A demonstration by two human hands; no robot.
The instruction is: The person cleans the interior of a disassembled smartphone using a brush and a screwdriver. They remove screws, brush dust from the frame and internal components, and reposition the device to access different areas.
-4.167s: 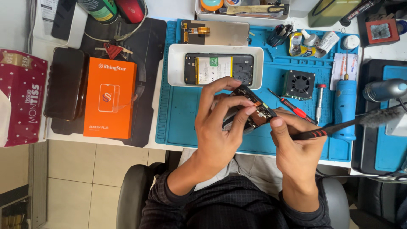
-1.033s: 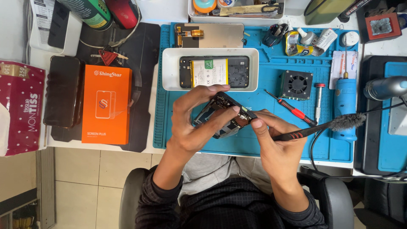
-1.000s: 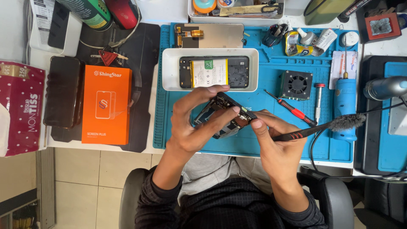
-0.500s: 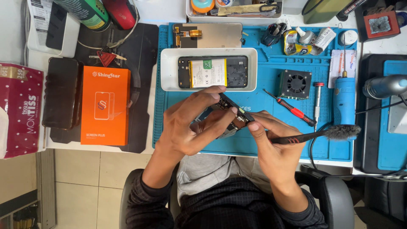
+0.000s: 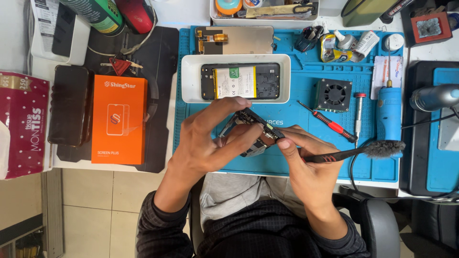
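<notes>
head view:
left hand (image 5: 203,143): fingers curled round a small dark circuit board (image 5: 256,131), held above the near edge of the blue mat (image 5: 296,162).
right hand (image 5: 311,167): thumb and forefinger touch the board's right end; a black brush (image 5: 363,152) is gripped too, bristles pointing right.
far: white tray (image 5: 190,86) with an opened phone (image 5: 240,81).
left: orange box (image 5: 118,119).

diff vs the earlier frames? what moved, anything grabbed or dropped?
Little changed. The brush in the right hand swung from pointing up-right to nearly level, bristles lower over the blue mat. The left hand tilted the small circuit board slightly. Nothing was taken hold of or let go. The white tray with the opened phone, red screwdriver and orange box stayed put.
</notes>
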